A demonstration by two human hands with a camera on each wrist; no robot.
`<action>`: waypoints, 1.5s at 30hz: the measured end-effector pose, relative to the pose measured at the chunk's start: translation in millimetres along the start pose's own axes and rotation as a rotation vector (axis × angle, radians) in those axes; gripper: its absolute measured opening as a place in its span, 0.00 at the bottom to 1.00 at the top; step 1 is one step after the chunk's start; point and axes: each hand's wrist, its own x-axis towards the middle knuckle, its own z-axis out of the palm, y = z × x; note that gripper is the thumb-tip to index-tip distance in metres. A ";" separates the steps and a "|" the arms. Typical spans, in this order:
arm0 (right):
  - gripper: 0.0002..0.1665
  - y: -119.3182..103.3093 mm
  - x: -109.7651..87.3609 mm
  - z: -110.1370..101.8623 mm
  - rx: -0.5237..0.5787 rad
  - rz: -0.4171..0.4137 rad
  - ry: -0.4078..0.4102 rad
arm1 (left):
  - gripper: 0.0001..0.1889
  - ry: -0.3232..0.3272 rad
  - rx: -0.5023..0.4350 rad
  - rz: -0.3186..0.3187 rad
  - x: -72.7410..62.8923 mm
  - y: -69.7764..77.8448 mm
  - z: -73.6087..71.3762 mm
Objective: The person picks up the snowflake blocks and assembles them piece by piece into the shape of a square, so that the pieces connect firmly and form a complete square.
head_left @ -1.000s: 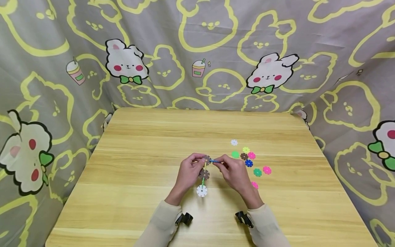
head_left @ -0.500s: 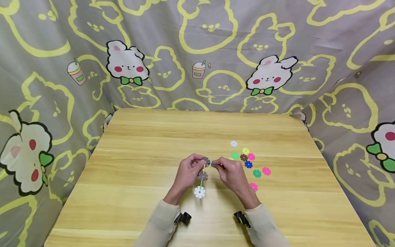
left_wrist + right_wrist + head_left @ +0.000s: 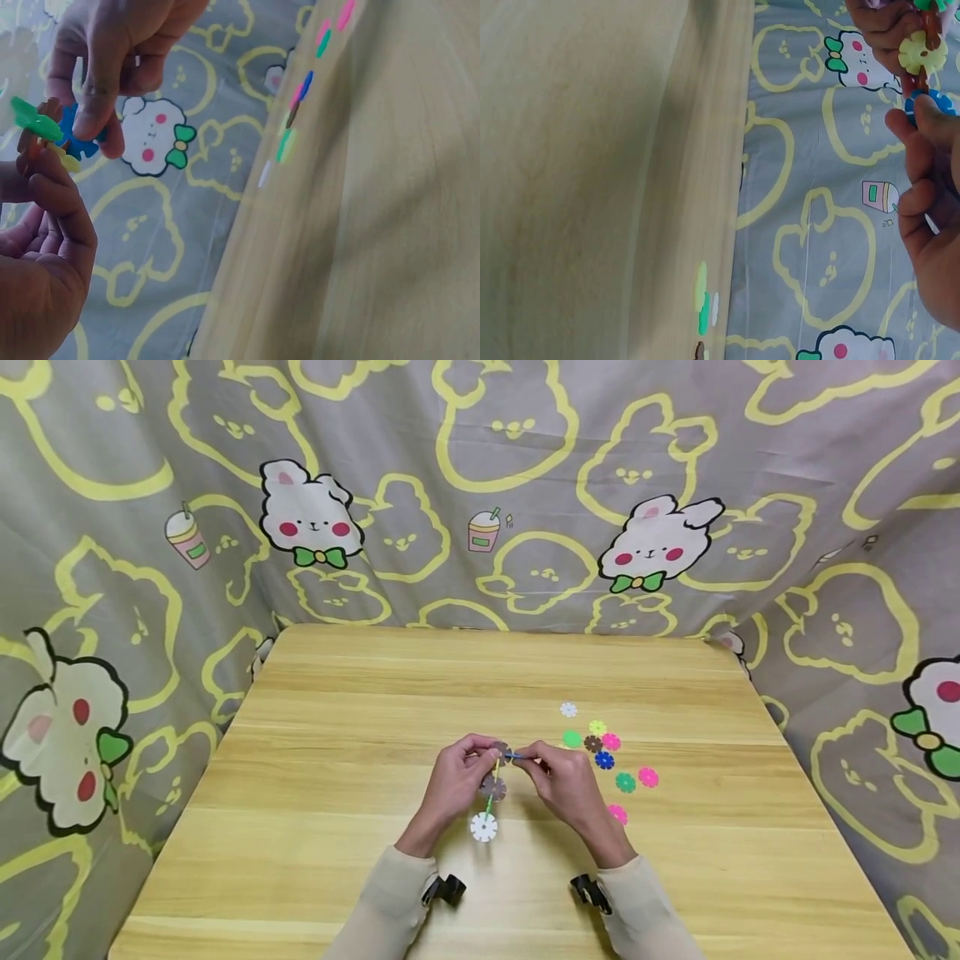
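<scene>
My left hand (image 3: 459, 781) pinches the top brown disc (image 3: 502, 749) of a chain of notched plastic discs. Below it the chain runs through a yellow disc (image 3: 922, 52), a second brown disc (image 3: 493, 789) and a green disc (image 3: 36, 118), down to a white disc (image 3: 483, 827) at the near end. Between thumb and fingers, my right hand (image 3: 567, 783) pinches a blue disc (image 3: 76, 135), seen edge-on from the head, right at the top brown disc's rim. Fingertips cover part of both these discs.
Loose discs lie on the wooden table (image 3: 337, 710) right of the hands: a white one (image 3: 568, 710), a blue one (image 3: 604, 761), a dark green one (image 3: 626, 782), several pink ones and others. A patterned curtain (image 3: 420, 552) surrounds the table's back and sides.
My right hand has brought the blue disc slightly left, up against the top brown disc. The chain's lower end has swung a little left. The loose discs lie as before.
</scene>
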 end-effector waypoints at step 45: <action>0.30 77.7 -54.0 -69.0 -0.327 0.967 -0.501 | 0.10 0.086 -0.002 0.007 -12.4 25.5 -0.5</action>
